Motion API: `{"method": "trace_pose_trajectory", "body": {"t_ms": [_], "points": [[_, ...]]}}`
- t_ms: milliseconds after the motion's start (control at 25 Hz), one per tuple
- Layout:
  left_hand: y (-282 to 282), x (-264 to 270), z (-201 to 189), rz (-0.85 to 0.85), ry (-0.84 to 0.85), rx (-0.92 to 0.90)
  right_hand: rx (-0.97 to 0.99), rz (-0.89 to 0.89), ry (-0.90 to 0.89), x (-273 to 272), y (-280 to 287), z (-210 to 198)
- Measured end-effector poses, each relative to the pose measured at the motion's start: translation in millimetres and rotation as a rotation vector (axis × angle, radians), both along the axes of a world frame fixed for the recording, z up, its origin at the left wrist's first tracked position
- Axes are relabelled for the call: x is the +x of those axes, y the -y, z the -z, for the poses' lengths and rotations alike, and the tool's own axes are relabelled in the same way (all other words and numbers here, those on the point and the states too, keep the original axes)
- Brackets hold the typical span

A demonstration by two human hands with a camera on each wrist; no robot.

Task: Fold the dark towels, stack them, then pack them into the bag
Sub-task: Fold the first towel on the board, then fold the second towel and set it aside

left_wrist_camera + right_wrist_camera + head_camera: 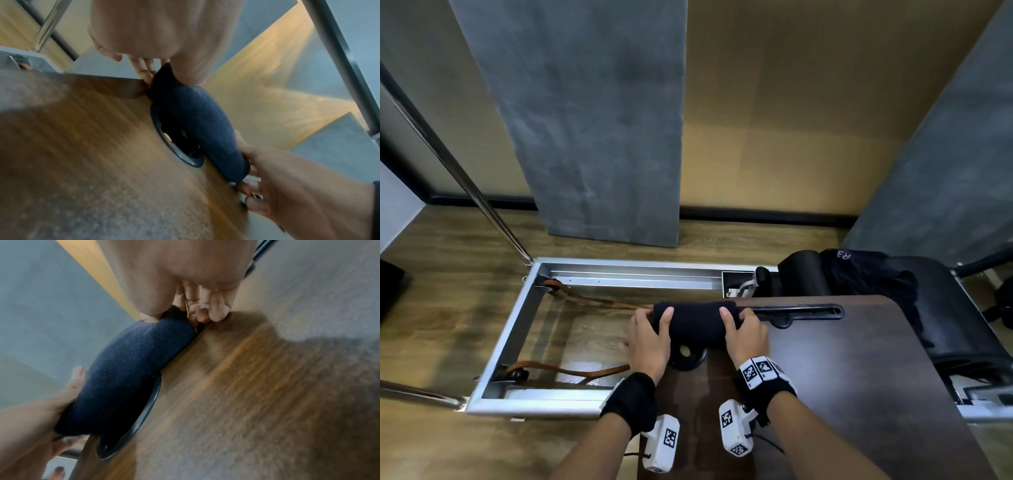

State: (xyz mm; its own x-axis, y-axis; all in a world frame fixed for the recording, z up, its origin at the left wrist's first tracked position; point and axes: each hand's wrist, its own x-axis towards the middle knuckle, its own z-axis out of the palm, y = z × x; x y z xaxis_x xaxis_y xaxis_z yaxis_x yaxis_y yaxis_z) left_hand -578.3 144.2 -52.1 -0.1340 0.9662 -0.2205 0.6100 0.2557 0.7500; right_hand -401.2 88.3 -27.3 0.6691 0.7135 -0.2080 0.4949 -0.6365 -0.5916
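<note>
both hands hold a bundled dark towel [697,320] at the far left corner of the table [859,359].

the towel is a thick dark-blue bundle, lying crosswise on the brown wood-grain table top, over part of a round black fitting [686,358] set in the surface. the left hand [649,337] grips its left end, thumb on top and fingers curled around the far side; the right hand [744,330] grips the right end the same way, thumb over the top. a black slotted bar [801,311] lies along the table's far edge just right of the towel. more dark cloth [866,277] lies heaped on a black padded seat [941,308] beyond the table. left of the table, a metal frame [619,267] with brown straps [585,371] sits on the wooden floor.
</note>
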Motion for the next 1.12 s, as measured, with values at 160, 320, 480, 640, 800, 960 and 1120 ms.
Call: {"method": "trace_pose_trajectory", "body": {"t_ms": [160,320,480,640,800,960,1120], "points": [[-3.8,1.8,3.4,-0.079,0.065,0.007,-0.026,0.001,0.037,4.1,-3.6,3.9],[-10.3,6.5,0.5,-0.199,0.206,-0.019,-0.018,0.038,-0.025,4.9,-4.4,2.4],[-9.0,10.2,-6.5,-0.272,0.329,-0.018,0.006,0.066,-0.076,1.8,-2.3,0.5],[-0.1,8.9,-11.8,-0.255,0.348,-0.038,0.072,0.116,-0.215,3.2,0.3,-2.6],[4.6,1.1,-14.8,-0.211,0.362,-0.064,0.131,0.125,-0.296,8.6,8.2,-4.3],[11.1,-7.6,-17.4,-0.196,0.424,-0.067,0.176,0.078,-0.278,8.2,18.5,-5.5],[23.0,-14.1,-23.2,-0.194,0.424,-0.018,0.195,0.046,-0.285,10.2,26.0,-4.6]]}}
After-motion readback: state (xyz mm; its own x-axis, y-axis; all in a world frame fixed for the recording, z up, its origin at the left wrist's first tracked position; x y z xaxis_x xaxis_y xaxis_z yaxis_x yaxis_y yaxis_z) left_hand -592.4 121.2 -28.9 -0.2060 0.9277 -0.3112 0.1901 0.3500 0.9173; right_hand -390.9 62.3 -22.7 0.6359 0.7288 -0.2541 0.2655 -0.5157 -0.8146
